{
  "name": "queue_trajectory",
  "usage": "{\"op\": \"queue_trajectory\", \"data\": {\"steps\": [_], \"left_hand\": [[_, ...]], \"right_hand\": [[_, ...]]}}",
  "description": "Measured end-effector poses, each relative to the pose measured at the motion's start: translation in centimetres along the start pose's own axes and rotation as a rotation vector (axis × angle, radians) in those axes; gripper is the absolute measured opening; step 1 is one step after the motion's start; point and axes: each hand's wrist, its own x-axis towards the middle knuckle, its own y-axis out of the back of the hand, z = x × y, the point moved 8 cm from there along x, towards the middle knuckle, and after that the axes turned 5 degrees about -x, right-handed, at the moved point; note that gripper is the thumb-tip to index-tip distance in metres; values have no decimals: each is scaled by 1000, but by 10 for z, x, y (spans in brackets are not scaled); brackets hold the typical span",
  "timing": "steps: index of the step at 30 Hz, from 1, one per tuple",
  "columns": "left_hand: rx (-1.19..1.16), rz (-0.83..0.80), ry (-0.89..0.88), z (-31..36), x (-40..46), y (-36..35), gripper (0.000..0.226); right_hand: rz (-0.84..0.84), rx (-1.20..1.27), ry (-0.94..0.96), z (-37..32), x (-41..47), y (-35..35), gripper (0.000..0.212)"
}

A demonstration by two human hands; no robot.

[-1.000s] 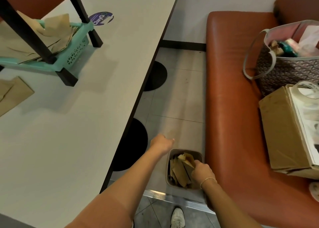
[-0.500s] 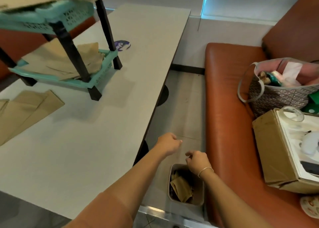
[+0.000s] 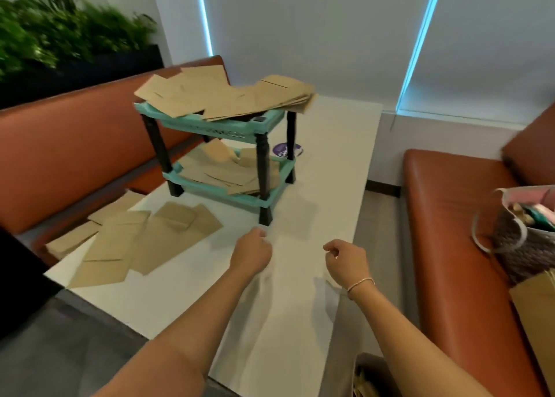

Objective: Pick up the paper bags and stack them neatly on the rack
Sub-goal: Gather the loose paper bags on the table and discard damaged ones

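A two-tier teal rack (image 3: 237, 126) with black legs stands on the white table (image 3: 330, 186). Brown paper bags (image 3: 222, 96) lie loosely on its top shelf, and more paper bags (image 3: 228, 171) fill the lower shelf. Several flat paper bags (image 3: 141, 240) are spread on the table's left part, some reaching onto the bench. My left hand (image 3: 252, 254) hovers over the table just in front of the rack, fingers curled, holding nothing. My right hand (image 3: 345, 261) hangs to its right, fingers loosely curled and empty.
Orange benches run along both sides, the left bench (image 3: 75, 144) and the right bench (image 3: 450, 231). A patterned tote bag (image 3: 519, 240) and a cardboard box (image 3: 537, 306) sit on the right bench. A small bin (image 3: 369, 375) with paper bags stands on the floor at the bottom. A purple sticker (image 3: 286, 150) marks the table.
The view has swung up from the floor bin to the table and rack. Both hands rose from the bin to above the table; the right hand left the bin holding nothing.
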Motion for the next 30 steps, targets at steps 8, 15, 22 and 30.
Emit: {"op": "queue_trajectory", "data": {"steps": [8,15,22,30], "left_hand": [[308,249,199,-118,48,133,39],[416,271,378,-198,57,200,47],[559,241,302,-209,65,205,31],[697,186,238,-209,68,216,18]], "right_hand": [[-108,-76,122,-82,5,-66,31],[-199,-145,170,-118,14,-110,31],[-232,-185,210,-140,20,-132,32],[-282,-214,257,-159,9,-157,31]]}}
